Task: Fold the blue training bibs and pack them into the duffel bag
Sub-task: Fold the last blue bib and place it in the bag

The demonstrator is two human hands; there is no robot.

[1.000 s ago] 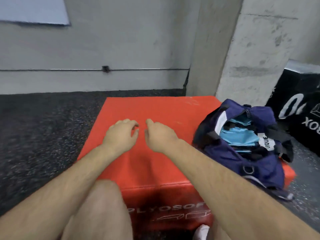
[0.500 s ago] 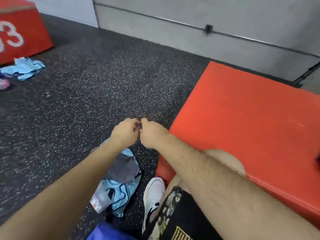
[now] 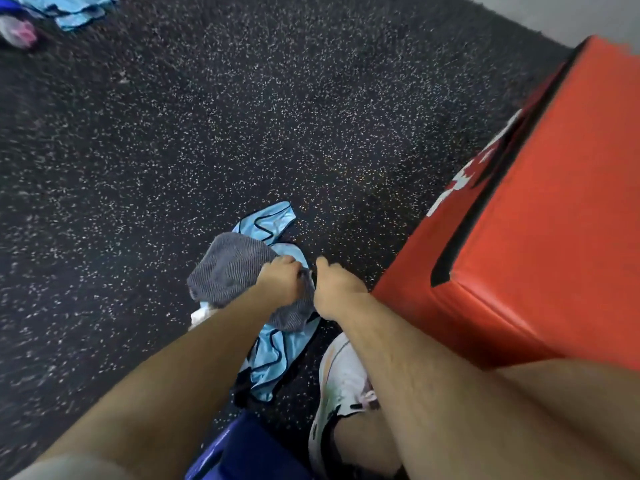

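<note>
Left hand (image 3: pixel 280 282) is at centre frame with its fingers curled down over the right edge of a grey striped cloth (image 3: pixel 228 268); cannot tell if it has a grip yet or only hovers. Right hand (image 3: pixel 334 289) is just beside it, knuckles up, thumb poking forward and fingers hidden, so its grasp cannot be told either. The blue bib (image 3: pixel 277 344) lies crumpled on the floor (image 3: pixel 242 116) under the grey cloth, one end showing above the cloth and a longer end trailing toward the lower centre. To do this step well, probably lift or flick the grey cloth off first, then pinch the bib by its black-trimmed shoulder edges, one in each hand, so it hangs flat for folding; grabbing a bunched middle would likely bring the cloth up too. A white shoe (image 3: pixel 343 372) is just right of the bib and a red box (image 3: pixel 540 220) fills the right side. More blue bibs (image 3: pixel 72 8) and something pink (image 3: pixel 19 32) sit in the upper left corner, well apart. A dark blue object (image 3: pixel 249 452) at the bottom edge is unclear; no duffel bag is clearly in view. Versus half a second ago, the view has tipped down, the hands have dropped onto the pile, and the far red box with the number has left the frame.
</note>
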